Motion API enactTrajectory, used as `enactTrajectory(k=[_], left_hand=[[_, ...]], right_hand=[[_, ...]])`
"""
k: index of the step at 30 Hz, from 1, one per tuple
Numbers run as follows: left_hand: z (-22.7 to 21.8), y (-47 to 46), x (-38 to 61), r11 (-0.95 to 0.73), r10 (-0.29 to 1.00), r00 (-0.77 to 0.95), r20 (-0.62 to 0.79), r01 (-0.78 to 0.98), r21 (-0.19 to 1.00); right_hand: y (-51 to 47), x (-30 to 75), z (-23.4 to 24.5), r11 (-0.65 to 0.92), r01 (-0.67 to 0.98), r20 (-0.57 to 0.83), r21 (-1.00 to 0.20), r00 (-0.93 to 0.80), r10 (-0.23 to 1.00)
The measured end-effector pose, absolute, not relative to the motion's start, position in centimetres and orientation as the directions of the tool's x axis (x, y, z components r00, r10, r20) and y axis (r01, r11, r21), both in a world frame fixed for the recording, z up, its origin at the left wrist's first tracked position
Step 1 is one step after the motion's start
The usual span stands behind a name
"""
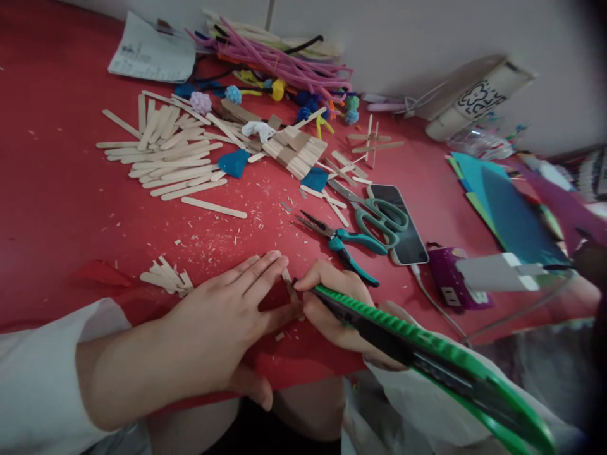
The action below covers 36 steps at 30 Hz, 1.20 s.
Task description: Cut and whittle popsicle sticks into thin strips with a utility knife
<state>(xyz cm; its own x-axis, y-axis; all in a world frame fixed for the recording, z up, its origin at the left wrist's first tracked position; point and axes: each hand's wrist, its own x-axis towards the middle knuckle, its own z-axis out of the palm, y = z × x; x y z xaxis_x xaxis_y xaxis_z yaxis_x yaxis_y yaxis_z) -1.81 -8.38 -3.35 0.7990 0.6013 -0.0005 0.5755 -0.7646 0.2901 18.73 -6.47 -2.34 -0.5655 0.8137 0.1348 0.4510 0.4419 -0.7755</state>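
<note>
My right hand grips a green and black utility knife, its tip end pointing down at a small wooden craft stick piece on the red table. The knife's handle slants toward the lower right, close to the camera. My left hand lies flat with fingers stretched out, beside that piece and touching it at the fingertips. Whether the blade touches the wood cannot be made out. Left of my left hand sits a small pile of cut stick pieces.
Beyond my hands lie teal-handled pliers, scissors and a phone. Craft sticks, wood shavings and pipe cleaners spread farther back. A purple power adapter with a cable stands at the right, near coloured sheets.
</note>
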Motion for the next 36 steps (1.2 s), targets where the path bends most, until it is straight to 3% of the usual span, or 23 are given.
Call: enactTrajectory(k=[15,24,36], left_hand=[[-3.6,-8.5,-1.9,-0.769,0.602,0.797,0.044,0.564,0.300],[-3.5,-8.6,-1.5,-0.768,0.612,0.790,0.040,0.581,0.269],[-3.6,-8.7,-1.5,-0.759,0.630,0.773,0.070,0.595,0.263]], right_hand=[[-6.4,18.4,-2.8,0.457,0.470,0.137,-0.755,-0.568,0.812],[-7.1,19.4,-2.5,0.389,0.444,0.204,-0.807,-0.409,0.890],[-6.7,18.2,-1.9,0.385,0.438,0.142,-0.812,-0.492,0.859]])
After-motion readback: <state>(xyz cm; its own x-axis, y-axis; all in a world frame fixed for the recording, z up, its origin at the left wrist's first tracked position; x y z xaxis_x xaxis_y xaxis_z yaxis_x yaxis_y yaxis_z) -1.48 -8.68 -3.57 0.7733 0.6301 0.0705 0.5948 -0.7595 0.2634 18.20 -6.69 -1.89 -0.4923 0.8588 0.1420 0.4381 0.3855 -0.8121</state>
